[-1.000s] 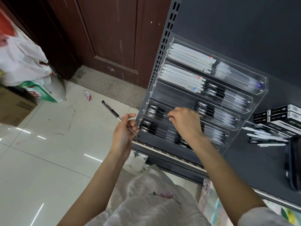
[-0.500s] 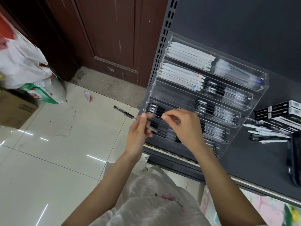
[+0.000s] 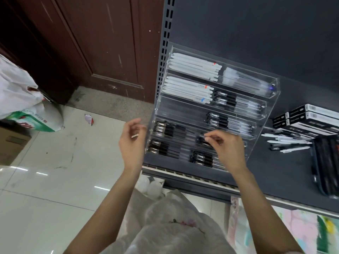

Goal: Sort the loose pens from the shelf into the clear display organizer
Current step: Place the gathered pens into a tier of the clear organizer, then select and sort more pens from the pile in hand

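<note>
The clear display organizer [image 3: 183, 110] stands stepped on the dark shelf [image 3: 275, 173], its tiers holding white pens and black-grip pens. My right hand [image 3: 226, 149] is over the fourth tier and pinches the thin clear end of a black-grip pen [image 3: 205, 136] between thumb and fingertips. That pen lies low across the tier; most of its barrel blends with the pens there. My left hand [image 3: 132, 142] hovers just off the organizer's left edge, fingers loosely curled and holding nothing. Several loose white and black pens [image 3: 288, 143] lie on the shelf right of the organizer.
Black and white pen boxes [image 3: 310, 118] are stacked at the back right, with a dark case [image 3: 326, 162] in front of them. A brown door [image 3: 102, 43] and tiled floor [image 3: 55, 180] lie to the left, with plastic bags [image 3: 16, 92] and a cardboard box.
The black-grip pen left my left hand, which now hangs empty by the organizer's edge. My right hand took the pen's end and moved right over the fourth tier.
</note>
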The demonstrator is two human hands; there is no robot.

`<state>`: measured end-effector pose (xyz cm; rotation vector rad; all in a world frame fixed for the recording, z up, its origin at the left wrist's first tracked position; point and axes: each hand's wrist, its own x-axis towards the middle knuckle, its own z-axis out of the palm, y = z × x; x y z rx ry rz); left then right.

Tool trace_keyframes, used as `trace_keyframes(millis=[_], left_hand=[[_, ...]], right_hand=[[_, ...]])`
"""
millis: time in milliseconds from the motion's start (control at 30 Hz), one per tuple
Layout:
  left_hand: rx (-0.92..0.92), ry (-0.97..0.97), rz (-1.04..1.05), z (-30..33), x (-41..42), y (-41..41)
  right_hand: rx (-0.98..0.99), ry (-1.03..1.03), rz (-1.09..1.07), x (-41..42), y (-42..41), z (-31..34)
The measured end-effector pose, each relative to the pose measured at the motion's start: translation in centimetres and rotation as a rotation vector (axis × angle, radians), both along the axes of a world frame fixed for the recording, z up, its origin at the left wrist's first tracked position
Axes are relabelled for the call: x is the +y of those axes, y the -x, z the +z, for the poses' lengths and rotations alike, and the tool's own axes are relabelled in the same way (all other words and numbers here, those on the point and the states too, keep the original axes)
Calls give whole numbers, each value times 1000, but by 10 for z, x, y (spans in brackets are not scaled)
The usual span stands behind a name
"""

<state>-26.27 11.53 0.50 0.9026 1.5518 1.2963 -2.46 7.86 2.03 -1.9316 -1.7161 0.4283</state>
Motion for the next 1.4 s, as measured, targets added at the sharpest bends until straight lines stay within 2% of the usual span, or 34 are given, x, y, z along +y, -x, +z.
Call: trace_keyframes(millis=[133,233,433,700,833,933,1033,1133,1267,1400], left_hand=[[149,82,-221,-19,5,12],[163,92,-318,-27,0,10],[162,98,-331,-27,-1,9],[184,97,-336,-25,-2,9],[255,-70,-169,-14,-12,5],[329,-301,-187,-4,-17,-2],[349,-525,-334,8,-16,-19],[366,-783,-575,19,-10,-48],[425,-898,-954,31,-12,-107],[695,-723,-1349,36,-25,-178]], right_hand=[[-54,20,28,2,5,-11],[-94,20,66,7,15,-12],[-205,100,123,17,25,-13],[-244,165,136,17,34,-17],[-196,81,114,10,32,-14],[-116,-168,0,-2,30,-5],[-101,-432,-208,-26,24,6],[-154,-460,-344,-58,8,11],[-273,-131,-437,-112,-38,-2],[-171,147,-682,-159,-96,-24]])
